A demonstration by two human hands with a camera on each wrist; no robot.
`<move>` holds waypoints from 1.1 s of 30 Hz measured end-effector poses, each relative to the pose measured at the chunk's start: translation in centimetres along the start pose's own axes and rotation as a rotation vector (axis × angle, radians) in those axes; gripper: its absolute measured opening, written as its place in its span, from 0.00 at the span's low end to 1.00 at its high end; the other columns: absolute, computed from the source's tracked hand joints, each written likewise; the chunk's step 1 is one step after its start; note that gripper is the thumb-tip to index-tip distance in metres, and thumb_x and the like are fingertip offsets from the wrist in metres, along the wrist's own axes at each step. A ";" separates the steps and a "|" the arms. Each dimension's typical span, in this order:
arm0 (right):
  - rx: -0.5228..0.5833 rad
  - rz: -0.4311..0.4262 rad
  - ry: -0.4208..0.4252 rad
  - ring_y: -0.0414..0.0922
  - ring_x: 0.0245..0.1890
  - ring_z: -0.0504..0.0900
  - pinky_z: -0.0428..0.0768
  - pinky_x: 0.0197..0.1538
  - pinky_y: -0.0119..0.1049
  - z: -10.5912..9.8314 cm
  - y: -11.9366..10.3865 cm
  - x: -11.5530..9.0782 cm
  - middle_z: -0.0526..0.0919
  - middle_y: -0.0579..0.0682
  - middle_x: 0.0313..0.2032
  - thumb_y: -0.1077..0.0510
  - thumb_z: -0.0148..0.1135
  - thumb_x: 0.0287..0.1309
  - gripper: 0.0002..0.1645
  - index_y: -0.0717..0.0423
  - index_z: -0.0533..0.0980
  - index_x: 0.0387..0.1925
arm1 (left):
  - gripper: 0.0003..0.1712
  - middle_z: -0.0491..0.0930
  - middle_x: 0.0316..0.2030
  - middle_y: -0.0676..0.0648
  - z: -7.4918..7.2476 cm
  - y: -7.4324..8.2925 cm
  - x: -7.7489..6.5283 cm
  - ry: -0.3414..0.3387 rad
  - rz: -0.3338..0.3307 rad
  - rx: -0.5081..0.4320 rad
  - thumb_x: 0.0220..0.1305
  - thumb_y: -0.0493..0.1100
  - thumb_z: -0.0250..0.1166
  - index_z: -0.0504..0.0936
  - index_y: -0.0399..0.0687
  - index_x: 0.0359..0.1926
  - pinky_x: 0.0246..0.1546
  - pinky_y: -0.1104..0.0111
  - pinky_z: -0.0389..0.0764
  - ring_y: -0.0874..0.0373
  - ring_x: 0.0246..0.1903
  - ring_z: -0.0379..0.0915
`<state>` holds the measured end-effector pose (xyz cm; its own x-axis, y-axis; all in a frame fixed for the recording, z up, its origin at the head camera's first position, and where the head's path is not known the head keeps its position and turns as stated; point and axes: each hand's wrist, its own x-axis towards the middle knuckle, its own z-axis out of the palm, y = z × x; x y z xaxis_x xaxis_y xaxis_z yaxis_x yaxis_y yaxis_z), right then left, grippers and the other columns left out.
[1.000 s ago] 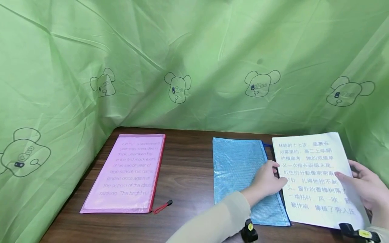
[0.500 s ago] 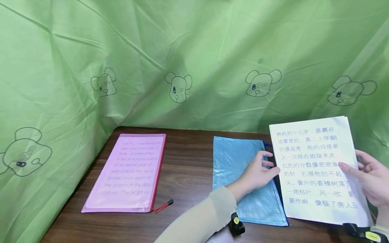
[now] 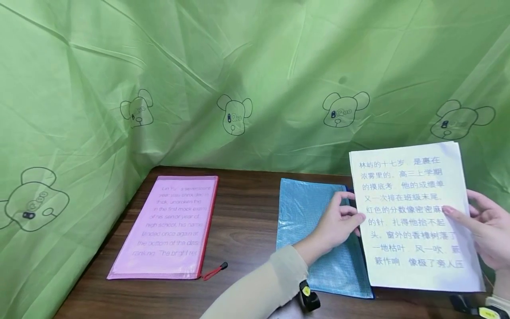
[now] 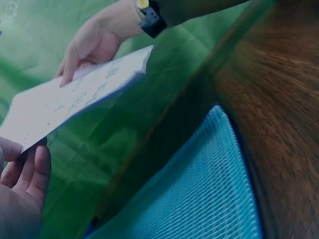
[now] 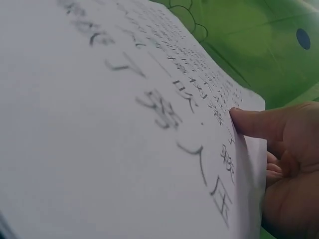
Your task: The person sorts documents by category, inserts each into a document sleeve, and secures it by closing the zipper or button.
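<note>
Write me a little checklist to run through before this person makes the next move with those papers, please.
1. Right hand holding the papers: ok, it pinches their right edge.
2. Left hand holding them too: ok, it pinches the opposite edge.
3. Papers squared up: not ok, an underlying edge peeks out along the top.
4. Papers' bottom edge clear of the desk: cannot tell.
5. Blue mesh pouch unzipped: cannot tell, the papers and left arm cover part of it.
6. Pink pouch out of the way: ok, it lies apart, on the desk's left side.
</note>
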<state>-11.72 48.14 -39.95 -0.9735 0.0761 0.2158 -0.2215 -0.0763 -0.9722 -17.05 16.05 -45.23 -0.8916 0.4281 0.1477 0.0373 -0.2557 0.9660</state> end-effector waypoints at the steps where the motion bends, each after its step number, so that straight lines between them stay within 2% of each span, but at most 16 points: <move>1: -0.003 0.020 -0.008 0.46 0.31 0.94 0.86 0.24 0.44 0.2 0.0 0.0 0.94 0.45 0.45 0.78 0.54 0.76 0.32 0.46 0.77 0.68 | 0.27 0.86 0.34 0.56 -0.2 0.2 0.0 0.016 0.013 0.002 0.75 0.30 0.67 0.70 0.58 0.66 0.32 0.56 0.89 0.62 0.23 0.80; 6: -0.065 0.121 -0.029 0.46 0.32 0.93 0.88 0.27 0.44 2.7 0.8 0.5 0.93 0.42 0.45 0.73 0.61 0.75 0.31 0.40 0.77 0.68 | 0.26 0.87 0.34 0.56 -2.5 0.7 -0.1 0.141 0.069 0.058 0.74 0.31 0.67 0.73 0.59 0.65 0.32 0.70 0.83 0.65 0.28 0.83; 11: -0.126 0.192 0.001 0.47 0.34 0.93 0.89 0.31 0.44 6.9 2.7 1.1 0.92 0.40 0.45 0.65 0.67 0.76 0.30 0.41 0.73 0.71 | 0.22 0.89 0.37 0.54 -6.4 0.3 -0.6 0.181 0.069 0.134 0.74 0.32 0.68 0.79 0.56 0.63 0.34 0.72 0.83 0.63 0.31 0.85; 13: -0.198 0.211 0.013 0.47 0.35 0.94 0.90 0.32 0.44 8.5 3.5 1.4 0.92 0.39 0.45 0.60 0.69 0.76 0.34 0.43 0.68 0.76 | 0.19 0.90 0.38 0.52 -8.1 0.2 -0.9 0.189 0.061 0.157 0.74 0.32 0.68 0.82 0.52 0.61 0.34 0.72 0.83 0.62 0.31 0.84; 16: -0.302 0.190 0.002 0.45 0.37 0.94 0.90 0.34 0.41 10.0 4.6 1.7 0.91 0.35 0.45 0.58 0.69 0.76 0.46 0.46 0.55 0.85 | 0.15 0.90 0.38 0.48 -10.1 0.0 -1.2 0.214 0.061 0.192 0.73 0.30 0.68 0.86 0.46 0.56 0.33 0.72 0.83 0.62 0.29 0.83; 19: -0.343 0.135 -0.040 0.42 0.39 0.93 0.89 0.38 0.35 10.5 5.2 1.8 0.90 0.35 0.47 0.61 0.68 0.76 0.52 0.48 0.49 0.87 | 0.12 0.90 0.38 0.45 -11.4 0.0 -1.2 0.241 0.071 0.215 0.74 0.30 0.68 0.87 0.42 0.54 0.33 0.72 0.83 0.61 0.29 0.83; 22: -0.358 0.104 -0.090 0.41 0.41 0.93 0.87 0.42 0.31 10.4 5.5 1.7 0.90 0.37 0.49 0.62 0.67 0.76 0.46 0.51 0.54 0.86 | 0.11 0.90 0.37 0.45 -12.1 0.1 -1.1 0.261 0.069 0.234 0.74 0.30 0.69 0.87 0.43 0.53 0.33 0.72 0.83 0.59 0.28 0.83; 26: -0.430 0.105 -0.125 0.40 0.44 0.92 0.87 0.45 0.31 10.2 5.9 1.6 0.89 0.39 0.52 0.58 0.65 0.79 0.39 0.56 0.62 0.83 | 0.11 0.91 0.37 0.45 -12.2 0.4 -0.9 0.265 0.066 0.232 0.73 0.31 0.69 0.87 0.44 0.53 0.34 0.71 0.84 0.58 0.30 0.85; 29: -0.488 0.113 -0.100 0.39 0.44 0.92 0.88 0.43 0.33 9.8 6.0 1.6 0.88 0.37 0.53 0.56 0.65 0.79 0.38 0.56 0.64 0.82 | 0.12 0.90 0.39 0.46 -12.0 0.5 -0.8 0.256 0.059 0.207 0.73 0.32 0.70 0.86 0.44 0.54 0.36 0.66 0.86 0.58 0.31 0.86; 31: -0.523 0.122 -0.068 0.39 0.43 0.92 0.88 0.40 0.34 9.2 5.8 1.6 0.88 0.35 0.52 0.54 0.65 0.79 0.37 0.55 0.65 0.82 | 0.13 0.90 0.40 0.46 -11.7 0.6 -0.8 0.230 0.045 0.171 0.72 0.31 0.70 0.85 0.43 0.55 0.36 0.59 0.88 0.58 0.31 0.86; 33: -0.545 0.141 -0.043 0.39 0.42 0.92 0.88 0.38 0.35 8.4 5.5 1.6 0.88 0.32 0.51 0.53 0.65 0.79 0.36 0.53 0.67 0.81 | 0.14 0.89 0.42 0.45 -11.3 0.6 -0.9 0.189 0.027 0.132 0.72 0.30 0.69 0.84 0.41 0.56 0.35 0.57 0.88 0.57 0.30 0.85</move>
<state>-14.96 39.52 -44.24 -0.9955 0.0606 0.0723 -0.0382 0.4423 -0.8961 -21.33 5.70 -47.22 -0.9576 0.2500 0.1432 0.1097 -0.1433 0.9836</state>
